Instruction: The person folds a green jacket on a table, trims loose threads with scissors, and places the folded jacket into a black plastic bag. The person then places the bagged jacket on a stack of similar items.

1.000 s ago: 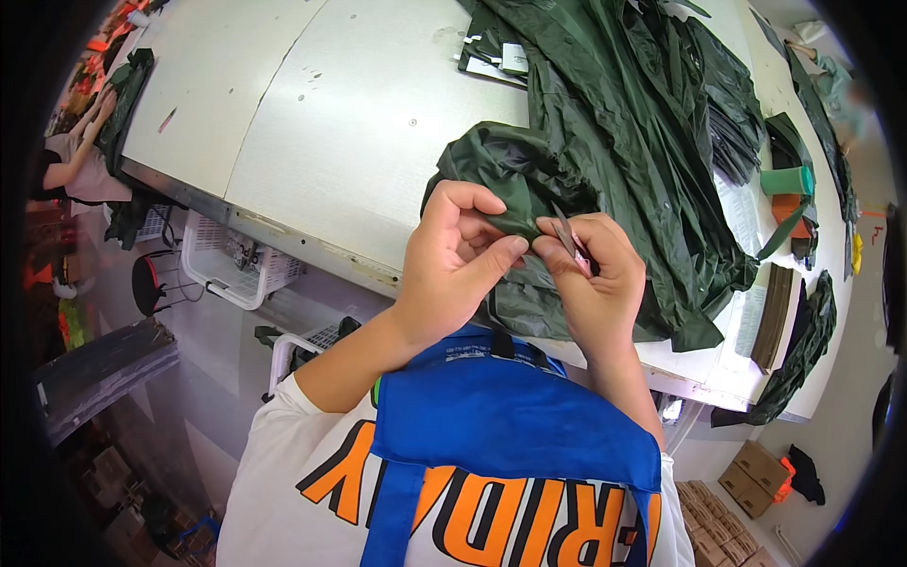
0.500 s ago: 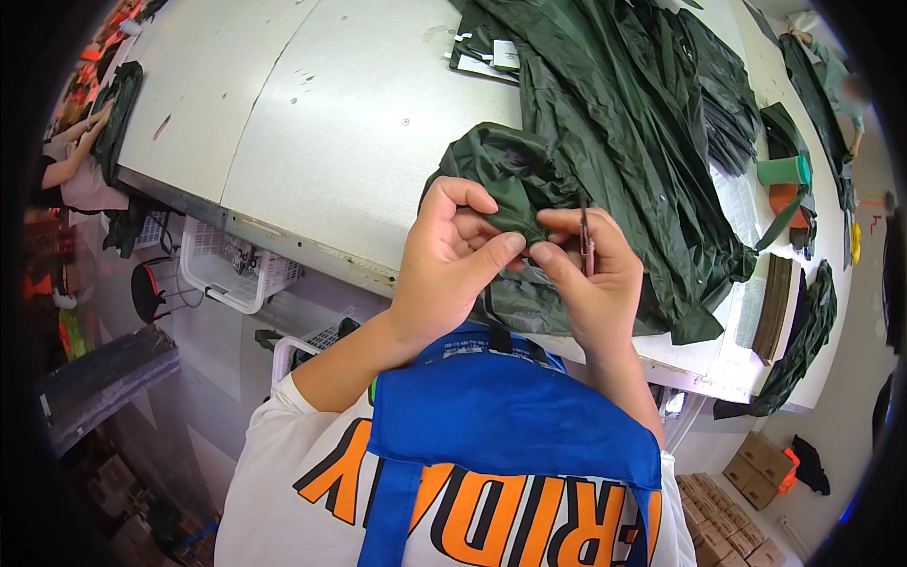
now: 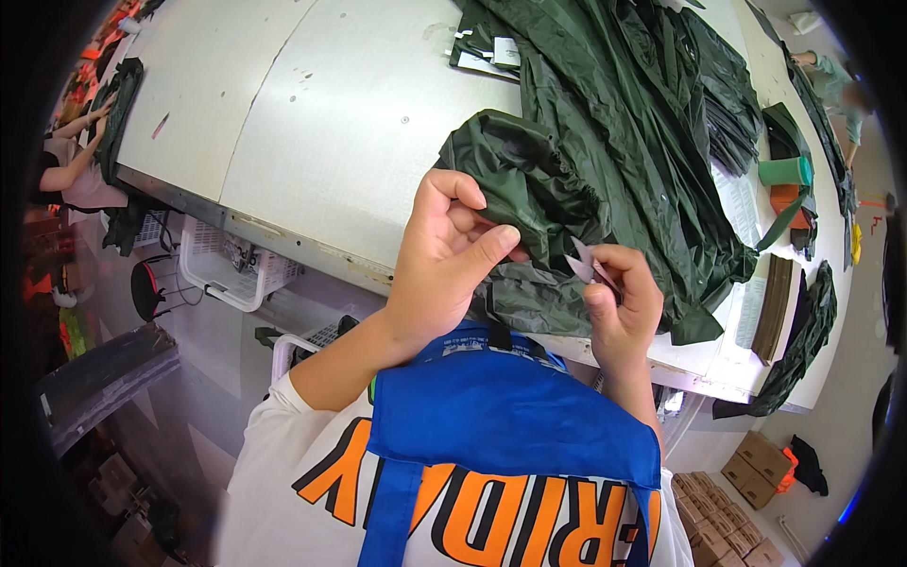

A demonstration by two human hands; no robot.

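My left hand (image 3: 446,250) pinches an edge of a dark green waterproof garment (image 3: 624,123) between thumb and fingers. The garment is bunched in folds beside that hand and spreads away across the table. In my right hand (image 3: 624,298) is a small pair of thread snips (image 3: 584,265), gripped between thumb and curled fingers. Its blades point up and to the left, parted, close to the fabric's edge but apart from my left hand.
The white worktable (image 3: 331,123) carries a flat packet with a white label (image 3: 505,53), a green cup-like container (image 3: 784,171) and brown card strips (image 3: 777,307). Under the front edge is a white plastic basket (image 3: 241,274). Other people work at far left and far right.
My right hand has moved away from my left, right and slightly down, letting go of the fabric. The snips have swung so their blades now face the cloth. My left hand keeps its pinch.
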